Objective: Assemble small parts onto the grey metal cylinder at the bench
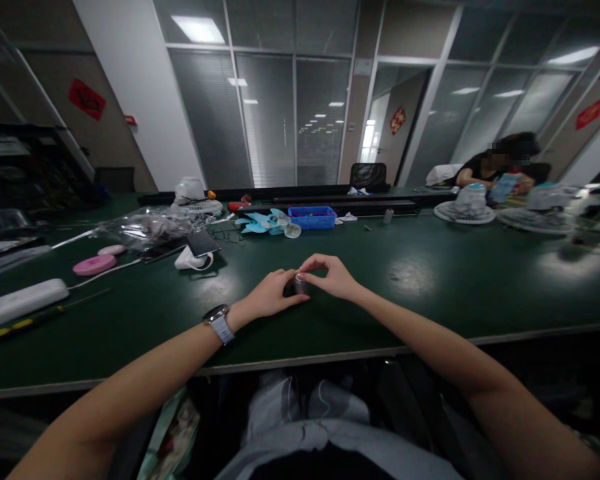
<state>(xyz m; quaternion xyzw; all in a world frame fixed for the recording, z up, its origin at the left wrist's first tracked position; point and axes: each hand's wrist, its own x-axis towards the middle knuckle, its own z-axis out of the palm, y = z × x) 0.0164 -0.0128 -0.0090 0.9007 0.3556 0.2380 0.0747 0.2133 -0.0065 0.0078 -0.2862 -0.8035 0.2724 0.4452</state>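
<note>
A small grey cylinder (301, 285) with a metallic look stands on the green table in front of me. My left hand (270, 293) is closed around it from the left, with the thumb along its near side. Over the top of the cylinder, my right hand (330, 277) has its thumb and index finger drawn together in a pinch. Whatever lies between those fingertips is too small to make out. On my left wrist is a watch (220, 323) with a light strap.
Behind the hands are a blue basket (312, 217) and light-blue fan blades (263, 223). To the left lie a white charger (194, 259), a pink round case (95, 265), a power strip (25, 303) and a screwdriver (23, 325). Fan parts (465, 205) and a person (497, 167) are at far right.
</note>
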